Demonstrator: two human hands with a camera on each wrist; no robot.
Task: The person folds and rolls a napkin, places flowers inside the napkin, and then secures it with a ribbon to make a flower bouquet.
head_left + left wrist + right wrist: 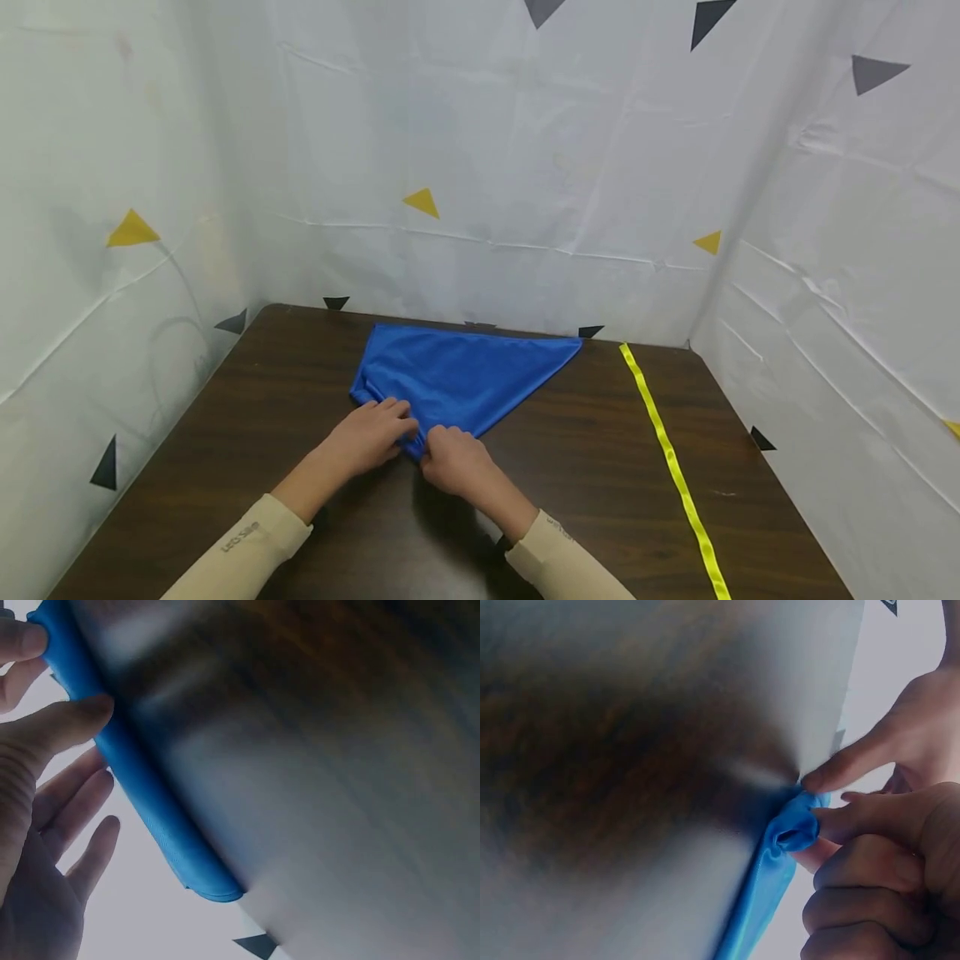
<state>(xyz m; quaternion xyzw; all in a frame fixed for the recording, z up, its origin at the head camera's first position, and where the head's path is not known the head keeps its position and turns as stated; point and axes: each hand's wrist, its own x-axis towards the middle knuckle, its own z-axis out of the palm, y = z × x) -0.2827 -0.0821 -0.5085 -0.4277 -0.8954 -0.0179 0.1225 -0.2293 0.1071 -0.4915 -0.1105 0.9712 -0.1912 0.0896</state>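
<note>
A blue cloth [465, 375] with a smooth sheen lies flat on the table in a roughly triangular shape. Its near left edge is bunched into a narrow roll [150, 795], seen from close up in the left wrist view. My left hand [375, 435] holds this edge, thumb on the near side and the index finger mostly hidden behind the cloth; its other fingers are loosely extended. Just right of it, my right hand [455, 460] pinches the twisted near corner [796, 823] between thumb and index finger, its remaining fingers curled in.
On the right of the dark wooden table [585, 500], a yellow ribbon [671, 462] runs from the back edge toward the front. White sheeting [480, 150] with grey, black and yellow triangles hangs behind the table and on both sides.
</note>
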